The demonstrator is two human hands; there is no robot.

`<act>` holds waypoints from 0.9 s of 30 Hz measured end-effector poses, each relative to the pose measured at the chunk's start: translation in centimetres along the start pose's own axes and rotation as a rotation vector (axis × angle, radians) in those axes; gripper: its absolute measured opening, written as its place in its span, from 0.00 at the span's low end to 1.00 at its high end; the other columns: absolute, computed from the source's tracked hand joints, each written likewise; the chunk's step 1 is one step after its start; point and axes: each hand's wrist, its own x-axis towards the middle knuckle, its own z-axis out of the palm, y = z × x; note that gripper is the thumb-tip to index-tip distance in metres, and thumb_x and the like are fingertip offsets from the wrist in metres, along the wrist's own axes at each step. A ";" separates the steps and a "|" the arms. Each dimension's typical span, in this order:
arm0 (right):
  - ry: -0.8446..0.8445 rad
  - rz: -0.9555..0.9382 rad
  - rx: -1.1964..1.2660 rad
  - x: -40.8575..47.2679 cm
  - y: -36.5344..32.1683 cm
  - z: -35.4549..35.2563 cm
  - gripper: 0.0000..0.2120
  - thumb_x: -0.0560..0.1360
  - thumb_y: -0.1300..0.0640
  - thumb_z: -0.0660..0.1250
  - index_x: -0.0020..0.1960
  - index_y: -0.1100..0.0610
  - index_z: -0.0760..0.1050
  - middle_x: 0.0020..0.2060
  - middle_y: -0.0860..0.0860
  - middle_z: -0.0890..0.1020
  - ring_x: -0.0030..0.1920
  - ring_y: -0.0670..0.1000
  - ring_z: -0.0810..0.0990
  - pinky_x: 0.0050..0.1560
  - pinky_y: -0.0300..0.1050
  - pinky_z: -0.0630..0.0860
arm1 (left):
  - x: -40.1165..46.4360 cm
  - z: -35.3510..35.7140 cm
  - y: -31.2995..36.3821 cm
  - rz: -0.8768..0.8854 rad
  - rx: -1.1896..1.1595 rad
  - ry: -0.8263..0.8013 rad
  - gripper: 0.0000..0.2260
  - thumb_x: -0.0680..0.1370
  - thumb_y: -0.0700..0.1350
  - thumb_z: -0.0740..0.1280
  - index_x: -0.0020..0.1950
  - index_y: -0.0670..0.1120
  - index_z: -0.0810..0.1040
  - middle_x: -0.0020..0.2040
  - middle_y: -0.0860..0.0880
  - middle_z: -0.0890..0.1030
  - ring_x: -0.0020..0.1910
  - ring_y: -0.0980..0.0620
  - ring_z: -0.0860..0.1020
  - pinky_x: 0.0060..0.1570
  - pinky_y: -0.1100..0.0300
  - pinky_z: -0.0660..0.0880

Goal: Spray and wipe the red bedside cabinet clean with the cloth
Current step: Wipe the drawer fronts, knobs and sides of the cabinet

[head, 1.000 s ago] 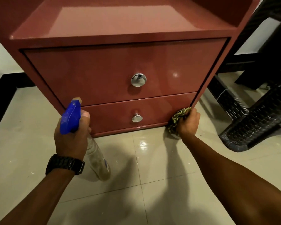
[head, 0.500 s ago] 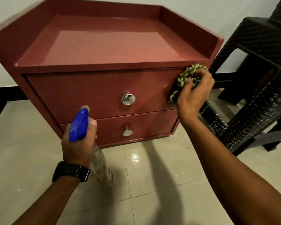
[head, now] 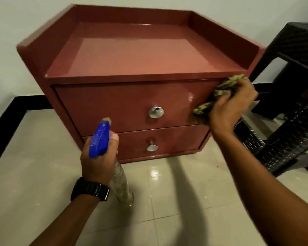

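- Two hands are working at the cabinet (head: 140, 55), which is standing on the tiled floor against the wall, straight ahead of the person and below eye level.
- Right hand (head: 231, 105) is clutching the bunched cloth (head: 220, 91) and pressing it against the right end of the upper drawer (head: 114, 103), just under the cabinet's top edge.
- Left hand (head: 98, 157) is gripping the spray bottle (head: 103, 137) in front of the cabinet's lower left corner, nozzle aimed toward the drawer fronts; whether a finger is squeezing the trigger cannot be told.
- Both hands are staying well apart, one at each side of the cabinet's front.
- Drawer fronts are running long from left to right, so the wipe is likely needing to travel leftward from the cloth, past the knob (head: 156, 111) at the cabinet's middle.
- Right hand is the nearer one: it is already touching the front through the cloth, while the bottle is hanging short of the cabinet.
- Lower drawer (head: 176, 139) and the cabinet's recessed top are looking like the remaining surfaces, though how clean they are cannot be judged.
- Beside the cabinet's right side, a dark woven chair (head: 292, 121) is crowding the right hand's elbow room.
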 end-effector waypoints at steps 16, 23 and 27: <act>-0.308 0.571 -0.163 -10.8 10.5 2.3 0.18 0.72 0.68 0.56 0.62 0.62 0.65 0.61 0.61 0.70 0.61 0.61 0.70 0.63 0.51 0.65 | 0.8 -5.1 -2.5 -0.066 0.114 0.126 0.08 0.76 0.51 0.66 0.46 0.48 0.76 0.41 0.35 0.79 0.38 0.40 0.78 0.35 0.61 0.73; -0.327 1.148 0.244 -19.6 6.8 7.1 0.09 0.77 0.65 0.55 0.55 0.56 0.67 0.42 0.52 0.74 0.38 0.50 0.74 0.42 0.45 0.74 | 0.8 -9.5 -2.3 -0.116 0.124 0.229 0.05 0.75 0.54 0.66 0.47 0.54 0.74 0.42 0.38 0.81 0.40 0.44 0.80 0.35 0.63 0.71; -0.421 1.424 0.340 -24.1 2.0 9.5 0.16 0.81 0.59 0.52 0.68 0.57 0.63 0.56 0.54 0.73 0.51 0.54 0.76 0.53 0.54 0.77 | 0.8 -11.7 -2.1 -0.096 0.168 0.251 0.03 0.76 0.53 0.66 0.45 0.55 0.74 0.43 0.40 0.81 0.40 0.46 0.80 0.36 0.63 0.70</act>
